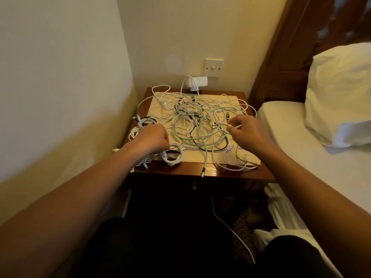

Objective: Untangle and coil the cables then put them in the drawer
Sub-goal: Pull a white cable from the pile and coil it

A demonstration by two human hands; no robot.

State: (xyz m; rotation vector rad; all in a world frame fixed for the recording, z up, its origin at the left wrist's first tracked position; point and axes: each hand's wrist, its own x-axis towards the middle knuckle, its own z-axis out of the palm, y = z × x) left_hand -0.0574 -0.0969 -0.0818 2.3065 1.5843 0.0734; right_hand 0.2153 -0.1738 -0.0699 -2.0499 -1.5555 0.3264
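A tangle of white, mint-green and black cables covers a cream mat on a small wooden nightstand. Several coiled white cables lie at the front left corner. My left hand has its fingers curled on one of these coils. My right hand pinches a thin white cable at the tangle's right side. A mint-green cable end hangs over the front edge. The drawer knob shows below the top, with the drawer closed.
A white charger is plugged into the wall under a light switch. The bed with a white pillow stands close on the right, a wall close on the left. A white cable trails down by my knees.
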